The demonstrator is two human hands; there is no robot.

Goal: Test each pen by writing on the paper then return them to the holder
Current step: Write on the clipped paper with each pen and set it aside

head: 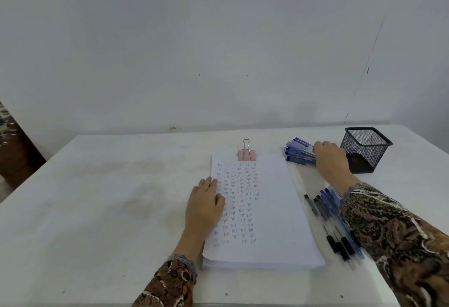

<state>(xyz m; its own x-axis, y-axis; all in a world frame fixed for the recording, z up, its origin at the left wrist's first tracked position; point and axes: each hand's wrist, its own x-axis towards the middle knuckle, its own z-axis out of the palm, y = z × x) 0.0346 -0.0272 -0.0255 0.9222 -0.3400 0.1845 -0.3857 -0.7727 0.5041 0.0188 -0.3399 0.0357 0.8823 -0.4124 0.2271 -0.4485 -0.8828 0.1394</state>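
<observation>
A stack of white paper point(274, 209), clipped at its top by a pink binder clip point(246, 154), lies in the middle of the table and carries several columns of small written words. My left hand point(205, 203) rests flat on its left edge. My right hand point(331, 158) reaches to a bundle of blue pens point(298, 152) lying beyond the paper's top right corner, and its fingers curl over their near ends. The black mesh pen holder point(364, 148) stands just right of that hand and looks empty. More pens point(332, 219), black and blue, lie right of the paper, partly under my right sleeve.
The table point(97, 209) is covered in white and stands against a pale wall. A patterned brown object point(12, 143) sits beyond the table's left edge.
</observation>
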